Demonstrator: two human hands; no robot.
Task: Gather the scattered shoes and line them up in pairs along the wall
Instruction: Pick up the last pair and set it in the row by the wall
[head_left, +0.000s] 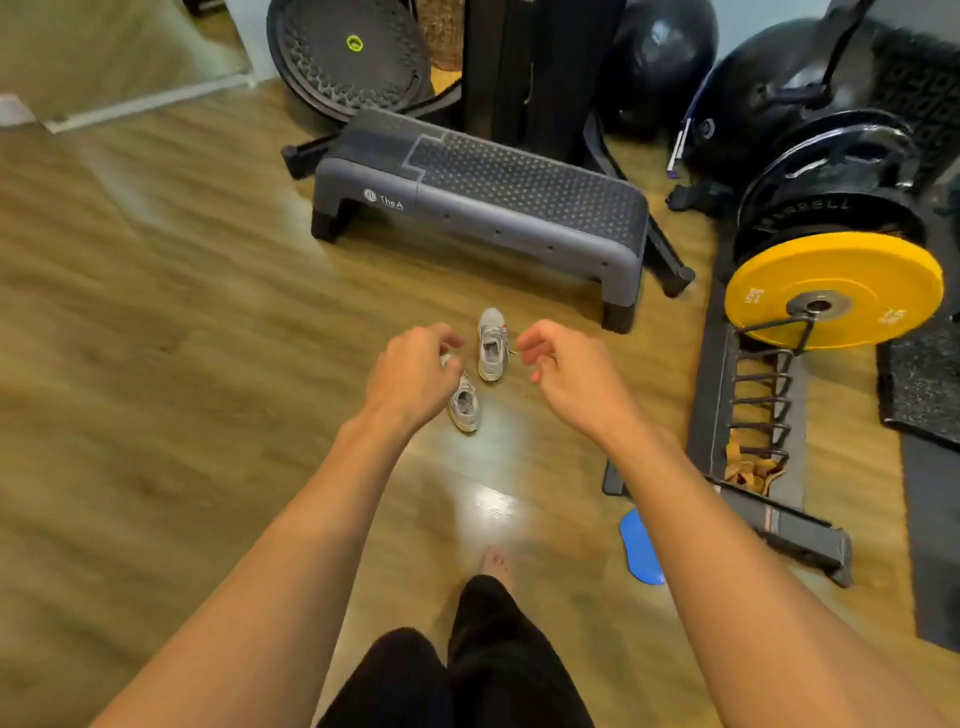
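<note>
Two grey sneakers (491, 345) on wooden floor (208, 312)

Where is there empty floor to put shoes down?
Bare wood floor spreads wide left of the grey sneakers and the step platform. A smaller patch lies between sneakers and bare foot. The right is crowded: weight rack, yellow plate, black mat.

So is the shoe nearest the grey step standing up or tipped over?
Standing up. The shoe rests on its sole on the floor, with its opening and laces facing up toward the camera.
</note>
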